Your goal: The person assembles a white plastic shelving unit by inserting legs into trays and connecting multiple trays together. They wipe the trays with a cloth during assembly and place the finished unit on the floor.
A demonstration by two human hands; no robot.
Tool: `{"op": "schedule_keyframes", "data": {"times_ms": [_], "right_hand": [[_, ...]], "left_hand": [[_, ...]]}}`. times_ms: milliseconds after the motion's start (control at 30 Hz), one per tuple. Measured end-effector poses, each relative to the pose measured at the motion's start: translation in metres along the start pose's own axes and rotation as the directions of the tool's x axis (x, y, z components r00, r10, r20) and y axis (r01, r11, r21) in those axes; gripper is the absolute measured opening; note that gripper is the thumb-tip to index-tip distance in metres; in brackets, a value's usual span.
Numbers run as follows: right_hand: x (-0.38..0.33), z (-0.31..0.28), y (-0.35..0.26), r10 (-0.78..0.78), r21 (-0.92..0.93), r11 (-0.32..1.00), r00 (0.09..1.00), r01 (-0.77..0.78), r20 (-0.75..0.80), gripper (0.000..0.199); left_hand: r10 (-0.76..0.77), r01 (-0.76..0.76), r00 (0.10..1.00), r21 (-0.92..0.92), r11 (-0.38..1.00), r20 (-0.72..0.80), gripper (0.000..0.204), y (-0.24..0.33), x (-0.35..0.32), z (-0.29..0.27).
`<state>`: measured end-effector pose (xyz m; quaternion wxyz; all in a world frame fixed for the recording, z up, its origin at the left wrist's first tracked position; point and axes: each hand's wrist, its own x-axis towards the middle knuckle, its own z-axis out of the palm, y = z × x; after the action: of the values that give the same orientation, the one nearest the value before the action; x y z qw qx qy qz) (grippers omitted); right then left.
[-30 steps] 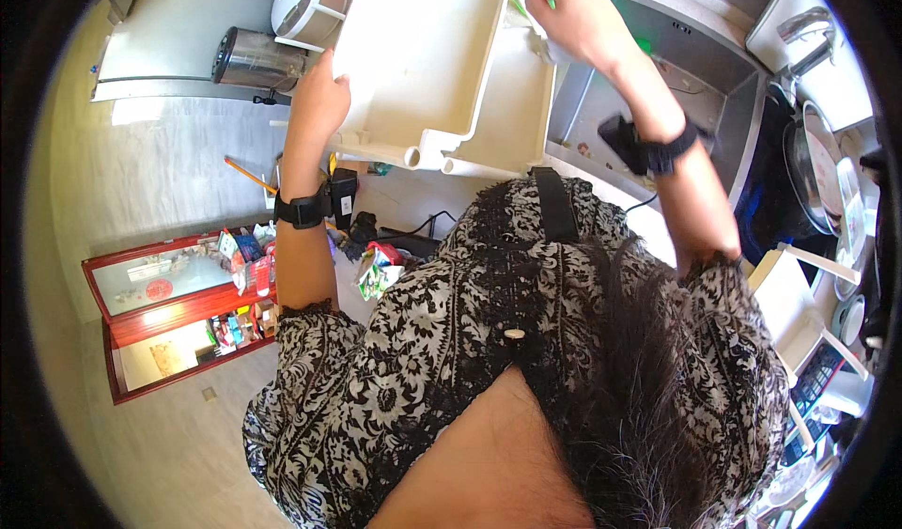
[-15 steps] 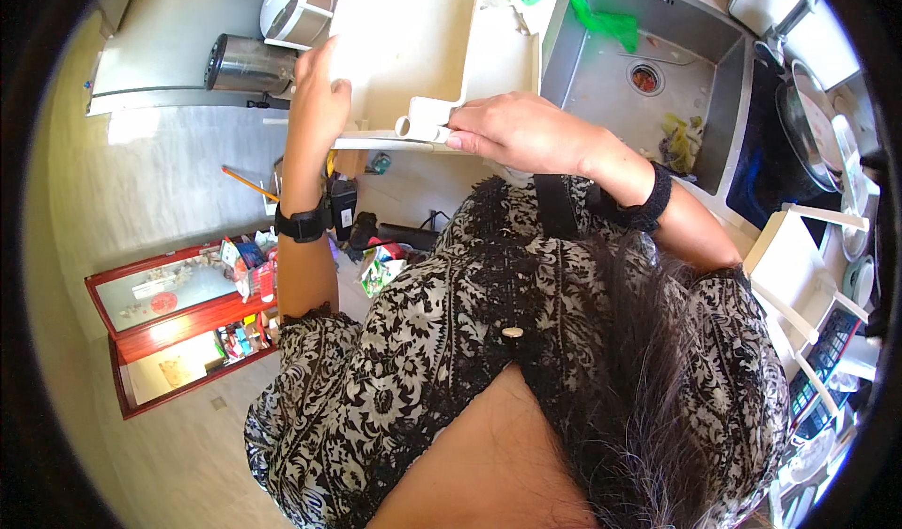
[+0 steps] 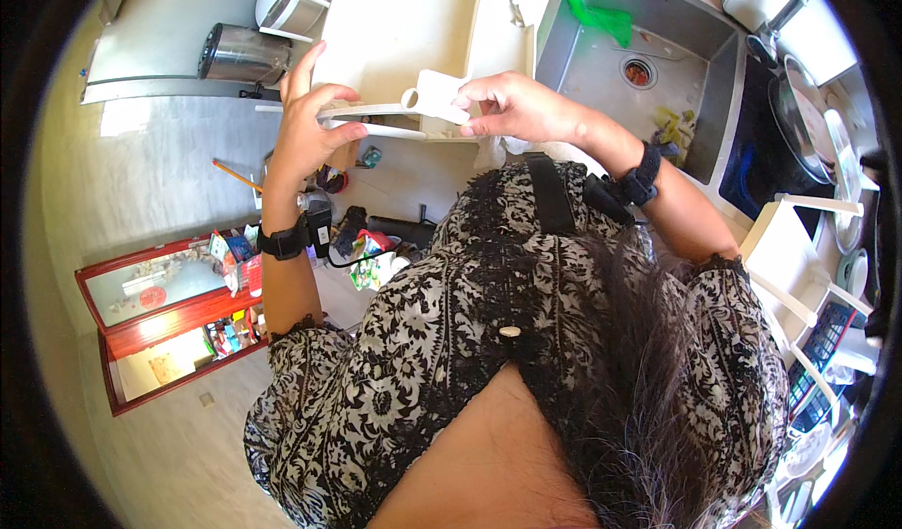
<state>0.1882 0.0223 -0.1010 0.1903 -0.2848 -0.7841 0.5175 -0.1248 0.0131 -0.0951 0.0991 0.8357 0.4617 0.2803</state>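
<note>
A white plastic shelf tray point(image 3: 404, 22) with raised sides lies in front of me, beside the sink. At its near edge sits a white plastic fitting point(image 3: 438, 95) with a round, hollow tube end. My left hand point(image 3: 308, 125) holds the left end of the tray's near edge between thumb and fingers, with the index finger stretched up. The thumb and fingertips of my right hand point(image 3: 526, 108) pinch the right end of the fitting. A thin white strip point(image 3: 381, 131) runs just below the tray's edge.
The steel sink point(image 3: 601, 78) at the right holds food scraps and a green mesh bag point(image 3: 601, 23). A metal canister point(image 3: 240, 56) and a white appliance point(image 3: 287, 3) stand at the left. Pans point(image 3: 799, 125) and another white rack point(image 3: 785, 242) are at the far right.
My left hand has shifted from the tray's left side down onto its near edge. My right fingers have loosened from lying over the fitting into a pinch at its end.
</note>
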Motion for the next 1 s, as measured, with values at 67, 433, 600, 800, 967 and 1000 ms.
{"op": "schedule_keyframes", "data": {"times_ms": [67,433,600,800,967,1000], "right_hand": [[-0.002,-0.004,0.006,0.09,0.079,0.992,0.994,-0.094,0.062,0.024],[-0.025,0.004,-0.03,0.186,0.611,0.79,0.93,0.051,-0.318,0.034],[-0.022,0.016,-0.035,-0.292,-0.437,0.898,0.813,0.051,-0.504,0.026],[-0.025,0.019,-0.041,-0.392,-0.739,0.674,0.839,-0.018,-0.378,0.031],[-0.025,0.023,-0.044,-0.542,-0.81,0.582,0.778,0.075,-0.317,0.031],[-0.024,0.023,-0.042,-0.533,-0.834,0.547,0.798,0.071,-0.281,0.032]], "left_hand": [[0.0,-0.002,1.0,0.062,0.998,0.02,0.025,0.007,0.002,0.002],[0.053,-0.053,0.998,0.021,0.998,0.016,0.019,0.019,0.015,-0.007],[0.056,-0.059,0.997,0.048,0.997,0.056,0.018,0.023,0.013,-0.006],[0.074,-0.081,0.995,0.128,0.988,0.06,0.019,0.04,0.016,-0.013],[0.066,-0.069,0.995,0.042,0.997,0.071,0.02,0.047,0.022,-0.022],[0.059,-0.06,0.997,0.027,0.998,0.053,0.02,0.048,0.022,-0.023]]}}
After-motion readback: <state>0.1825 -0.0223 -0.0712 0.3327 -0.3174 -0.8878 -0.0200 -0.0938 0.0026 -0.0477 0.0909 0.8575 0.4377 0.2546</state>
